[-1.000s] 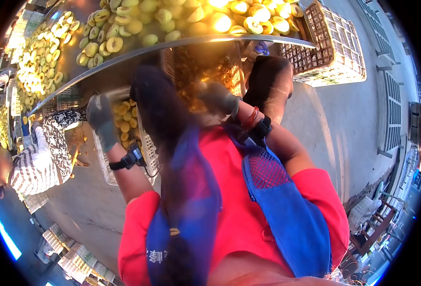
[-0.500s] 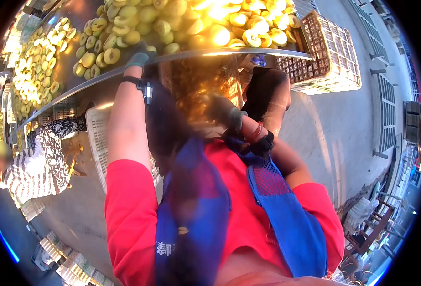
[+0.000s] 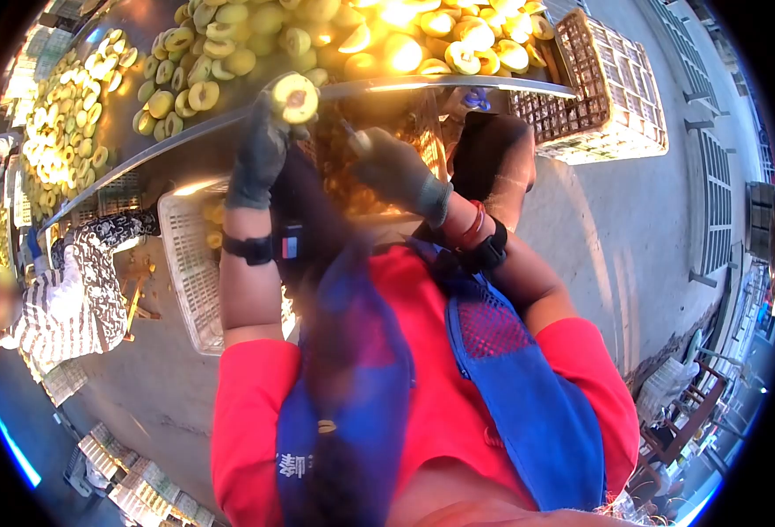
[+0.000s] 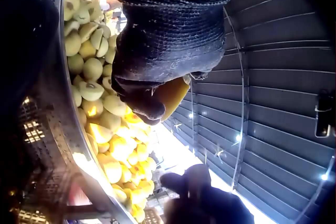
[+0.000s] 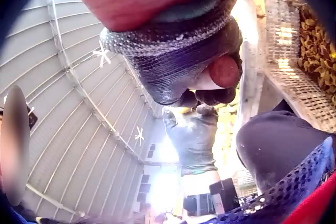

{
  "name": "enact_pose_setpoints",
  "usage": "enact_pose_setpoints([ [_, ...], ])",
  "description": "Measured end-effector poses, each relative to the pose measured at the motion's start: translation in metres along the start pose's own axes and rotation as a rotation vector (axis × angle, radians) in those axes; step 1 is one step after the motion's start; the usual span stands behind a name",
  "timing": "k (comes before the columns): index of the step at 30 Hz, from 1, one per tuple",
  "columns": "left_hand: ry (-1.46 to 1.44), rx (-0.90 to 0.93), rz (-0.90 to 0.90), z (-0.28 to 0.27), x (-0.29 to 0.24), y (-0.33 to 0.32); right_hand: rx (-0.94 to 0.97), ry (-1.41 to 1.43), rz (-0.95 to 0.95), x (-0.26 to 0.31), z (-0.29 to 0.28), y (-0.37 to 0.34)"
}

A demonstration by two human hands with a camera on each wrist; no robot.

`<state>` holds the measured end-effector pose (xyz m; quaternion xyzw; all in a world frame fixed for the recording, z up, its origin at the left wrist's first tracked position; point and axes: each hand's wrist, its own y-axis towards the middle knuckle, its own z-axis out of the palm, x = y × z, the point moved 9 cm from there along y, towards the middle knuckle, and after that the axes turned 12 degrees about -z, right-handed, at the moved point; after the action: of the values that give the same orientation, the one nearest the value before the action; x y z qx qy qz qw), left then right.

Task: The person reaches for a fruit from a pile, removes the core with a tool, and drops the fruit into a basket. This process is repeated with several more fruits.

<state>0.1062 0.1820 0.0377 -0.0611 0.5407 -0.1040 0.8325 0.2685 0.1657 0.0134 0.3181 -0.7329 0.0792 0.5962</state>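
Observation:
In a grey glove, my left hand (image 3: 263, 156) pinches a yellow peach half (image 3: 295, 98), its cut face and central pit showing in the head view. The left wrist view shows the same peach half (image 4: 175, 98) edge-on under curled fingers. My right hand (image 3: 398, 174), also gloved, grips a slim tool (image 3: 361, 139) whose thin tip points toward the left hand. In the right wrist view, the round reddish-brown end of its pale handle (image 5: 224, 71) pokes out of the fist. The hands are close together above my lap, by the table edge; the tool's exact kind I cannot tell.
A metal-rimmed table (image 3: 146, 158) bears piles of peach halves (image 3: 220, 44). One white crate (image 3: 185, 303) stands by my left leg, another crate (image 3: 620, 88) at the table's right end. A crate (image 5: 286, 66) of small brown pieces sits between my knees. Another person (image 3: 75, 307) sits at left.
My left hand went from the crate by my left leg up to the table's fruit, then came back toward my lap with a peach half. The right hand stayed near the lap, tool now visible.

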Motion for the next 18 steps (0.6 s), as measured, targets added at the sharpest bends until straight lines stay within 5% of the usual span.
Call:
enact_pose_setpoints([
  [4, 0.055, -0.143, 0.019, 0.021, 0.012, -0.023, -0.013, -0.188, 0.017, 0.026, -0.002, 0.007],
  [12, 0.420, -0.318, 0.349, 0.053, -0.004, -0.046, 0.066, -0.512, -0.064, 0.013, 0.016, 0.000],
  [18, 0.163, -0.299, 0.407, 0.053, 0.009, -0.043, 0.043, 0.335, 0.260, 0.040, 0.016, -0.013],
])
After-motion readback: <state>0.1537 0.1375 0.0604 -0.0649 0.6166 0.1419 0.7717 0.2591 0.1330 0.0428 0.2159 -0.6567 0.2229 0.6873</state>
